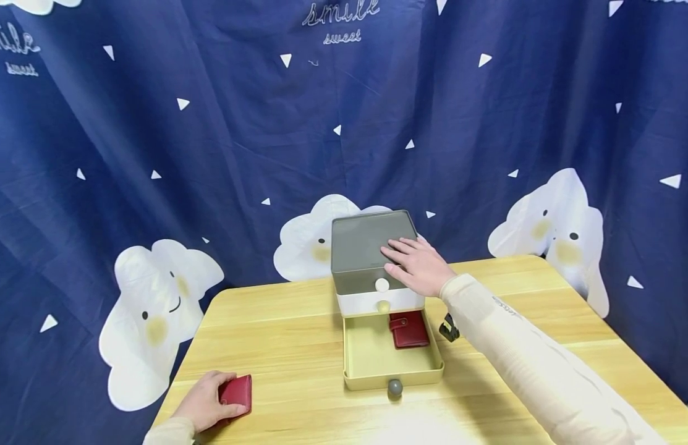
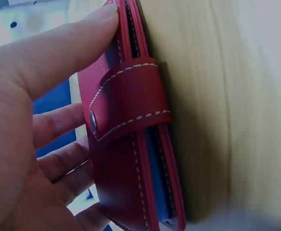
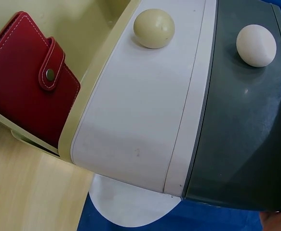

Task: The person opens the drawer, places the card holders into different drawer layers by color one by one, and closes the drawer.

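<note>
At the table's front left, my left hand (image 1: 207, 398) grips a red leather wallet (image 1: 236, 394), thumb on one edge and fingers on the other. The left wrist view shows its snap strap (image 2: 133, 98) with white stitching. My right hand (image 1: 418, 266) lies with fingers spread on the grey top of a small drawer box (image 1: 360, 241). The bottom drawer (image 1: 371, 380), pale yellow with a grey knob, is pulled out. A second red wallet (image 3: 29, 77) with a fastened strap lies in its right back part. The white middle drawer (image 3: 135, 106) and grey top drawer (image 3: 241, 115) are closed.
The wooden table (image 1: 288, 346) carries the box near its back edge. A blue curtain (image 1: 254, 123) with white clouds hangs right behind. A small black and yellow object (image 1: 449, 328) shows beside my right forearm, below the sleeve (image 1: 522, 346).
</note>
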`<state>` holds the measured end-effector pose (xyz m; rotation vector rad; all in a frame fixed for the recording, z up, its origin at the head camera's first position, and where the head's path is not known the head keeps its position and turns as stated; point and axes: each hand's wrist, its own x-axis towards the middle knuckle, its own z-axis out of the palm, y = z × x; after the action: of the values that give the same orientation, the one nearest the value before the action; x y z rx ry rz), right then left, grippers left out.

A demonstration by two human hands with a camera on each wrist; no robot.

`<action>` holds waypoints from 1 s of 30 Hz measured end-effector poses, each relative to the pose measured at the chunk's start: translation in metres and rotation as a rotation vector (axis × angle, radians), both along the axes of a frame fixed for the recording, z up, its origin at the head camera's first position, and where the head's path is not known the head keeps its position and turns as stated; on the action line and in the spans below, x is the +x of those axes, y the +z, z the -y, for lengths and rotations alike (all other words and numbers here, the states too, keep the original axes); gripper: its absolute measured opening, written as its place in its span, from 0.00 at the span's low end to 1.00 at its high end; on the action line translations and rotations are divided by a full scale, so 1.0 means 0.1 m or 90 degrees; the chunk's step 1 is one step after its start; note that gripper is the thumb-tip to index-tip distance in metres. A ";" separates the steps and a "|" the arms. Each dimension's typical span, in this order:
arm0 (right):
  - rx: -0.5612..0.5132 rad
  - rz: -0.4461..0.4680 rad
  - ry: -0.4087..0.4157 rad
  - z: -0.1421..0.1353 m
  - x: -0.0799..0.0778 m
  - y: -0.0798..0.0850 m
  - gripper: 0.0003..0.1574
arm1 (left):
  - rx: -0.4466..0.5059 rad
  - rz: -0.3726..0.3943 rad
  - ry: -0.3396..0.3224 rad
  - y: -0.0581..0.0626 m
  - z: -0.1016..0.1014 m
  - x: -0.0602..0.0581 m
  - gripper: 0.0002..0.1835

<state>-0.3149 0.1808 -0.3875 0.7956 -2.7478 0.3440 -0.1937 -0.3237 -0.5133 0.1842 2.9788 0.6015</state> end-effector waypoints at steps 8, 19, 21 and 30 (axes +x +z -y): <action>-0.002 0.003 0.000 0.00 0.00 0.00 0.35 | 0.009 -0.013 -0.019 -0.03 -0.30 -0.07 0.43; 0.000 -0.002 -0.002 0.00 0.00 -0.02 0.35 | 0.024 -0.049 -0.106 -0.08 -0.77 -0.19 0.42; 0.000 -0.002 -0.001 0.00 0.01 -0.01 0.35 | 0.031 -0.049 -0.119 -0.07 -0.85 -0.21 0.42; -0.003 0.004 -0.002 0.02 0.02 0.01 0.35 | 0.039 -0.059 -0.164 -0.07 -1.20 -0.29 0.42</action>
<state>-0.3125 0.1789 -0.3864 0.7901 -2.7532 0.3521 -0.2227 -0.2035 -0.5201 0.6062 2.9537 0.6684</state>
